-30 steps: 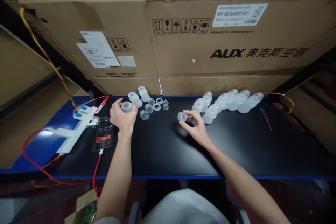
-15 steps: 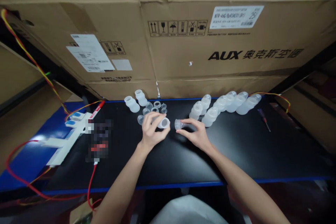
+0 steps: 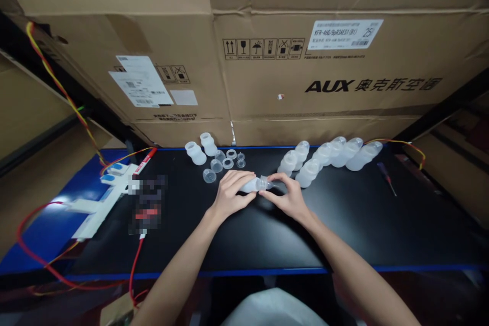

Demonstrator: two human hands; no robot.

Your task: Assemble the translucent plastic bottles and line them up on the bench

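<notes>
- Back-left: two spare bottles, several small caps.
- Mid-table, our left hand wraps the held bottle; our right hand pinches a clear cap at its mouth.
- Back-right: bottle row, roughly seven; table bare to near edge.

The black blue-edged table carries translucent plastic bottles beyond the right hand, small clear caps beyond the left hand.

Warehouse workbench beneath stacked shipping cartons
</notes>
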